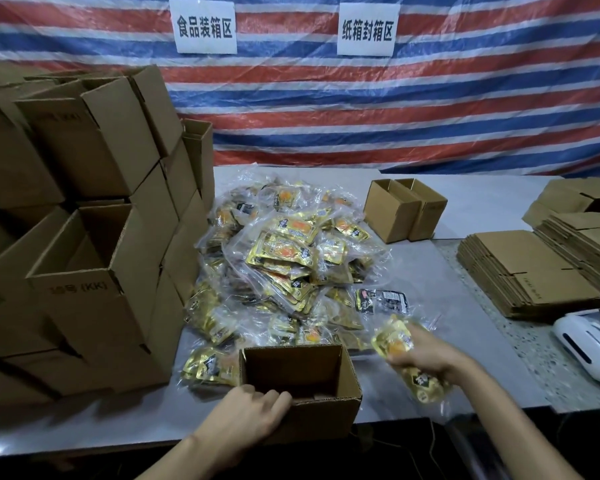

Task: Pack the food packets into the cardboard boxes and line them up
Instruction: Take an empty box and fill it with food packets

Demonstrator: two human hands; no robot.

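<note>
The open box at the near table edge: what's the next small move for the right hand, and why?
Probably swing the right hand leftward and lower its gold packets into the open box. The hand grips them just to the right of the box, the box's top stands open, and the left hand grips its near rim, which should steady it.

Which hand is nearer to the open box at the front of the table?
Left. The left hand grips the open box at its near rim; the right hand holds a food packet to its right, apart.
</note>
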